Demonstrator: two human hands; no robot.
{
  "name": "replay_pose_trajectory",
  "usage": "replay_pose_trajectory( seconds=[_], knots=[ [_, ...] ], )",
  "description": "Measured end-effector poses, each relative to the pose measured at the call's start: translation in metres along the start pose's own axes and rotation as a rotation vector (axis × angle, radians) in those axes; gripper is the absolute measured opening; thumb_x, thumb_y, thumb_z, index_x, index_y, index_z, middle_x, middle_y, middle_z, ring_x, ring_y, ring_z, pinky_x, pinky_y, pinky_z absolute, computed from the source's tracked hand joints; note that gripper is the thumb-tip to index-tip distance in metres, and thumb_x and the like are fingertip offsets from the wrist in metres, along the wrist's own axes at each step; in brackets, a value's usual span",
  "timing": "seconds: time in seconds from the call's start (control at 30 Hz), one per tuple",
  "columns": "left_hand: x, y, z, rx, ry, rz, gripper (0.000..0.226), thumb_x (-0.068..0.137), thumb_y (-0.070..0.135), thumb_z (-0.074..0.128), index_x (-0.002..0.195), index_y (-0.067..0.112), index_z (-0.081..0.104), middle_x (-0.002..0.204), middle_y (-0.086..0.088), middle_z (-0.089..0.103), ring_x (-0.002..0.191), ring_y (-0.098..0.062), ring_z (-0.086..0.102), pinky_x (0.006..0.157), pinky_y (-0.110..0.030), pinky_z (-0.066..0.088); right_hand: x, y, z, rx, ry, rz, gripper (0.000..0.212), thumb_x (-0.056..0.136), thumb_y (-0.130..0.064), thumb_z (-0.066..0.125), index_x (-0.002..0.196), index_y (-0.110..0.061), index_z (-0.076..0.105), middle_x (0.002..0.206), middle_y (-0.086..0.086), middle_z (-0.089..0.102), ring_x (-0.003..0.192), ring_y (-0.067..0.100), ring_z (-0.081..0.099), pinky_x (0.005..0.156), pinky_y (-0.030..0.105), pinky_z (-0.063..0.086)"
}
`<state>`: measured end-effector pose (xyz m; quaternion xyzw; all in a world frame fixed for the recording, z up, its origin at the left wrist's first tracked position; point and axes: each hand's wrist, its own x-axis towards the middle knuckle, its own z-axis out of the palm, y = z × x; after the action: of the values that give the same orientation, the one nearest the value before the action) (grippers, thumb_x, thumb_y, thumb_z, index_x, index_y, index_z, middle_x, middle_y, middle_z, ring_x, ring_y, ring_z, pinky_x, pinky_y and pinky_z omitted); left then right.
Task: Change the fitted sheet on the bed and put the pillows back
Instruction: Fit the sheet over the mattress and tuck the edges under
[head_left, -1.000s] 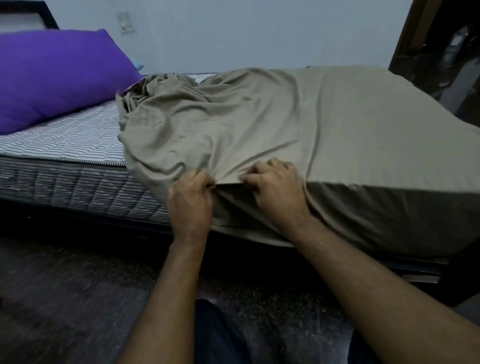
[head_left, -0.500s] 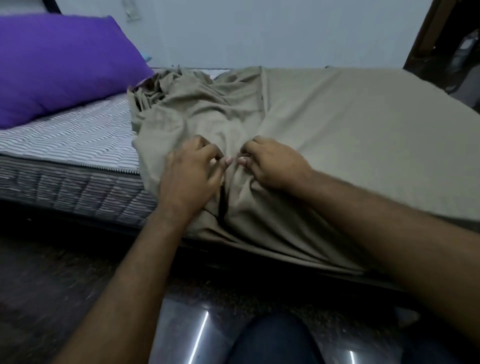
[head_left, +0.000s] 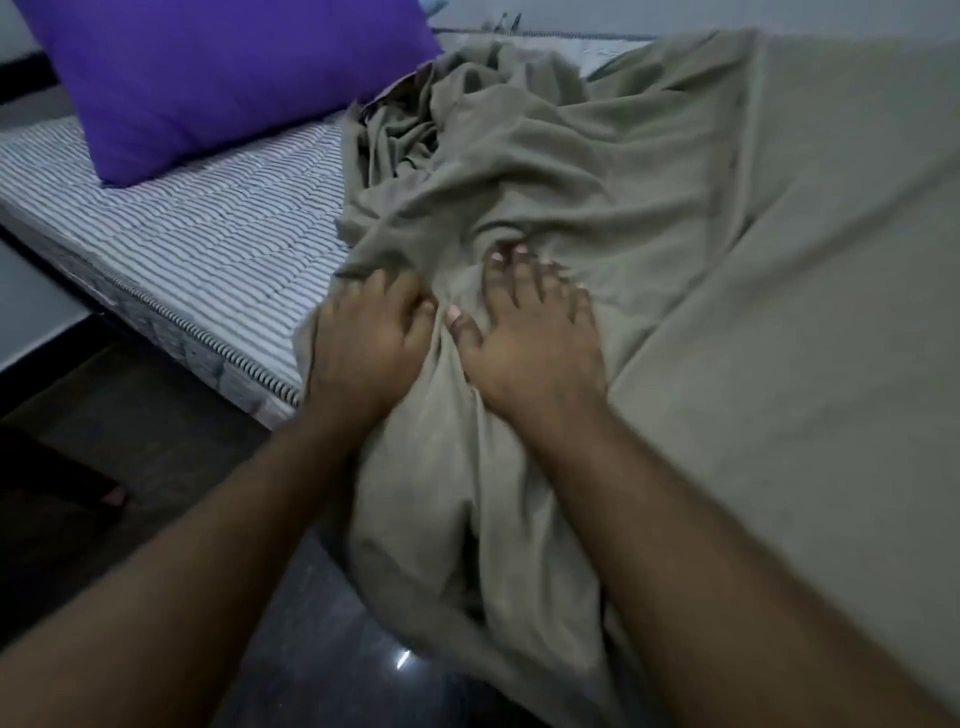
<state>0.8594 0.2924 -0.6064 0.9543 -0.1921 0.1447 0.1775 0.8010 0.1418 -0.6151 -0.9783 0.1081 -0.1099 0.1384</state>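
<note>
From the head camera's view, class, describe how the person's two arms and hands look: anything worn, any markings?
Both forearms are bare to the bottom of the frame: no sleeves, watch, bracelets or gloves show. The left hand and right hand carry no rings that can be seen. The right hand's fingernails look short and pale. No marks or tattoos are visible, though the picture is slightly blurred.

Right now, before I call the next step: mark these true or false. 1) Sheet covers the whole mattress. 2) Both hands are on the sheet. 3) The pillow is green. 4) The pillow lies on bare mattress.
1) False: the olive sheet is bunched mid-bed; the striped mattress shows bare on the left.
2) True: the left hand and right hand rest on its folds.
3) False: the pillow is purple.
4) True.
</note>
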Motion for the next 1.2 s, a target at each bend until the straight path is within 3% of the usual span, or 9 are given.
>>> replay_pose_trajectory(
  seconds=[0.1,0.23,0.43,0.73,0.97,1.1,1.2],
  knots=[
    [-0.019,0.009,0.007,0.052,0.139,-0.066,0.042,0.094,0.043,0.047,0.127,0.018,0.057,0.130,-0.007,0.056,0.126,-0.028,0.049,0.099,-0.046,0.036,-0.010,0.000,-0.001,0.020,0.118,0.123,0.083,0.099,-0.065,0.020,0.162,-0.012,0.010,0.170,0.010,0.007,0.156,0.028,0.007,0.125,0.052,0.008],
    [-0.010,0.012,0.010,0.145,0.064,-0.093,0.061,0.096,0.041,0.041,0.150,0.012,0.045,0.151,-0.009,0.050,0.147,-0.025,0.036,0.115,-0.045,0.027,-0.001,0.003,0.002,-0.004,0.012,0.197,0.081,0.100,-0.065,0.022,0.162,-0.013,0.013,0.170,0.011,0.008,0.156,0.031,0.011,0.123,0.054,0.011],
    [0.002,0.012,0.014,0.338,-0.265,-0.034,0.064,0.097,0.038,0.032,0.157,0.017,0.036,0.161,-0.008,0.037,0.152,-0.029,0.027,0.125,-0.050,0.014,0.006,-0.002,-0.001,-0.062,-0.155,0.226,0.076,0.101,-0.060,0.026,0.162,-0.018,0.014,0.170,0.009,0.004,0.157,0.030,0.004,0.122,0.056,0.011],
    [0.009,0.012,0.021,0.265,-0.379,-0.090,0.068,0.097,0.039,0.032,0.160,0.014,0.027,0.163,-0.013,0.031,0.153,-0.032,0.023,0.126,-0.047,0.002,0.013,-0.003,0.010,-0.176,-0.242,0.255,0.076,0.101,-0.059,0.025,0.162,-0.015,0.014,0.170,0.012,0.004,0.157,0.032,0.004,0.122,0.058,0.012],
    [0.014,0.018,0.020,0.126,-0.506,-0.122,0.069,0.093,0.038,0.038,0.156,0.010,0.035,0.155,-0.021,0.042,0.143,-0.040,0.039,0.126,-0.048,0.008,0.010,0.010,0.022,-0.239,-0.165,0.233,0.075,0.098,-0.056,0.028,0.158,-0.011,0.026,0.164,0.020,0.025,0.152,0.038,0.022,0.119,0.058,0.020],
    [0.023,0.011,0.020,0.076,-0.636,-0.033,0.066,0.092,0.040,0.036,0.147,0.004,0.048,0.150,-0.024,0.047,0.140,-0.042,0.044,0.124,-0.046,0.006,0.010,0.015,0.037,-0.292,-0.085,0.231,0.070,0.097,-0.054,0.029,0.147,-0.006,0.039,0.153,0.025,0.037,0.144,0.039,0.030,0.113,0.059,0.029],
    [0.036,0.007,0.024,0.122,-0.676,0.069,0.068,0.092,0.040,0.033,0.145,0.001,0.050,0.148,-0.025,0.050,0.138,-0.039,0.047,0.122,-0.045,0.015,0.017,0.016,0.042,-0.318,-0.035,0.225,0.069,0.100,-0.054,0.026,0.149,-0.008,0.039,0.152,0.023,0.040,0.143,0.039,0.034,0.113,0.056,0.029]
  ],
)
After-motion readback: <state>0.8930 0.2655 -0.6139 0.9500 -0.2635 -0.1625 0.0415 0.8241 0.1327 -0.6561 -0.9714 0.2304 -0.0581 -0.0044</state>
